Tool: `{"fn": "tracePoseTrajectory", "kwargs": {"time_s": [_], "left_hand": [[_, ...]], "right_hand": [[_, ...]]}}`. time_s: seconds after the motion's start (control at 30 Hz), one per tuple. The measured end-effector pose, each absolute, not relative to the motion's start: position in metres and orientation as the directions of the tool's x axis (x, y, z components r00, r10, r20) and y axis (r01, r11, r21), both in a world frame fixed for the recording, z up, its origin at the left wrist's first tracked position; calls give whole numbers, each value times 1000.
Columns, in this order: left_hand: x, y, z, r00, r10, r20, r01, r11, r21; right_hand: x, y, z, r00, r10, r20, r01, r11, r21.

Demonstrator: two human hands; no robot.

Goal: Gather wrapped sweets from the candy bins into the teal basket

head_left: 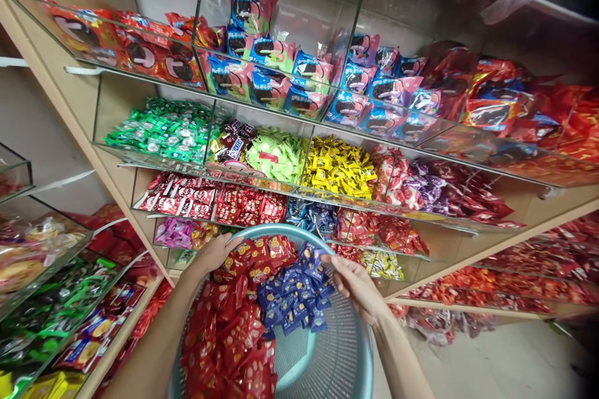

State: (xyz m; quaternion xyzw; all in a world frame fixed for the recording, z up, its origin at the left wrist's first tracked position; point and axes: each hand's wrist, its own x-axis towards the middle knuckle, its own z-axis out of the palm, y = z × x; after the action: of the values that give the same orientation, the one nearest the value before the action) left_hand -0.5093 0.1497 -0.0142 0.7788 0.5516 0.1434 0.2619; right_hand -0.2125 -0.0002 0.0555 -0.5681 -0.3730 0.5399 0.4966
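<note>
A light-blue plastic basket (366, 349) with fine slots in its wall is at the bottom middle, tilted so its inside faces me. My left hand (218, 255) is closed on its upper left rim. On the upper right rim, my right hand (354, 283) is closed too, its fingertips reaching inside beside the blue packets. Small dark-blue candy packets (294, 299) lie heaped in the upper right part. Red packets with round spots (229, 330) fill the left side, and red packets with orange circles (262, 255) lie at the top. Part of the basket's bottom shows bare.
Ahead rise shelves with clear-fronted bins: green candies (163, 128), yellow candies (339, 168), light-green packets (276, 153) and larger blue-and-pink packets (271, 84) above. A wooden divider (88, 146) slopes down at left, with more packets (47, 305) beyond it. Tiled floor (528, 361) shows lower right.
</note>
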Motion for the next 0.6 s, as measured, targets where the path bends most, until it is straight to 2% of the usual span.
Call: {"fn": "tracePoseTrajectory", "kwargs": {"time_s": [0.2, 0.4, 0.5, 0.6], "left_hand": [[-510, 149, -14, 352, 933, -79, 783, -247, 570], [-509, 146, -12, 362, 930, -62, 769, -260, 584], [-511, 140, -9, 378, 925, -45, 694, -250, 676], [-515, 136, -4, 436, 899, 37, 514, -282, 810]], "right_hand": [[-220, 0, 44, 181, 969, -168, 13, -173, -985], [-254, 21, 44, 63, 994, -95, 32, -97, -995], [-282, 42, 41, 57, 998, -20, -25, -19, -1000], [-306, 61, 35, 19, 1000, 19, -79, 21, -997]]}}
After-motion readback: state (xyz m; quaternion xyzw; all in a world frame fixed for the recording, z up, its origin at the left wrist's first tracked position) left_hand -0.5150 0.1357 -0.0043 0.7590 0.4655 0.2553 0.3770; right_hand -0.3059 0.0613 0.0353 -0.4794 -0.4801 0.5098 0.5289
